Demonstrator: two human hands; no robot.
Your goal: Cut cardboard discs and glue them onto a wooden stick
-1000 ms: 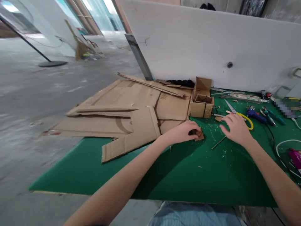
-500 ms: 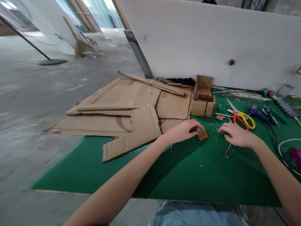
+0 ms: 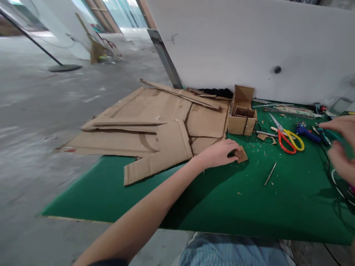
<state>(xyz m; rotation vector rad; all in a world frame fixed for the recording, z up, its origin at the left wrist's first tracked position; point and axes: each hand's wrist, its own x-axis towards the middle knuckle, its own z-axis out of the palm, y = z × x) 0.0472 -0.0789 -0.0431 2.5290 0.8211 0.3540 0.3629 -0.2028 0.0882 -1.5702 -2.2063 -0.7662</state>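
Clearly, the green tabletop leaves little steady ground on its left, where the pile of cardboard sheets seems to overhang the edge; a sideways sweep of the left forearm could catch the nearest sheet and drag the pile askew. The open cardboard box stands just beyond the left hand and looks light, so a knock from the knuckles could shove it.

The right hand is cut off by the picture's edge, its fingers parted around the teal handles of the pliers; I cannot tell whether they grip. Lifting from such a loose hold could let the tool slip. The left hand is curled, thumb and fingers pinching the small cardboard piece near the tabletop, in front of the box. Too hard a pinch might crease it, too slack a one let it twist.

The scissors lie between the hands with bare metal showing, and a careless reach across could nick a finger. Beside the pliers sits a blue corded tool; its black cord passes near the right hand and could snag. Smallest, the thin metal rod lies loose and might roll if brushed.
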